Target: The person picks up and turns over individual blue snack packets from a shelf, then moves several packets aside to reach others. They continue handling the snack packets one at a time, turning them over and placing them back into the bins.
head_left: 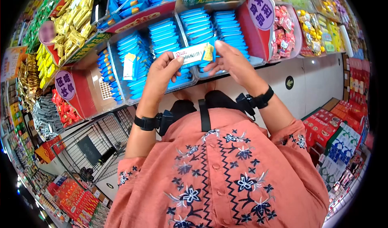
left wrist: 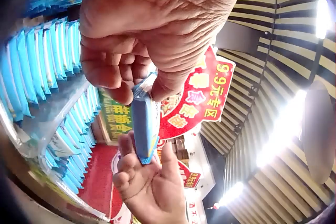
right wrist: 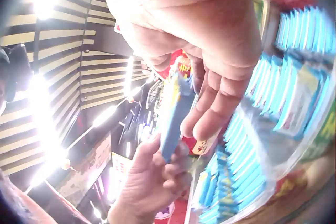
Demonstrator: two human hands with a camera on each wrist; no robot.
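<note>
Blue-and-white packet (head_left: 194, 54): a slim snack bar held level at chest height, at 12 o'clock in the head view, stretched between the two hands and just in front of the shelf.
Left hand (head_left: 159, 76): at 11 o'clock, fingers curled, with thumb and fingertips pinching the packet's left end; a black strap circles the wrist.
Right hand (head_left: 232, 62): at 1 o'clock, fingers nearly straight, with the packet's right end caught lightly between thumb and fingers.
Left wrist view: the packet (left wrist: 145, 124) shows edge-on, hanging from the left hand's pinch down to the right hand (left wrist: 149, 184).
Bins (head_left: 161, 38): clear shelf bins at 12 o'clock behind the packet, packed with rows of matching blue packets.
Sign (head_left: 261, 10): round and purple, at 1 o'clock.
Red sweets (head_left: 283, 33): at 2 o'clock of the packet.
Yellow packs (head_left: 74, 15): at 10 o'clock.
Wire basket (head_left: 101, 139): at 8 o'clock, below the shelf.
Shirt (head_left: 226, 171): coral with dark embroidered flowers, at 6 o'clock.
</note>
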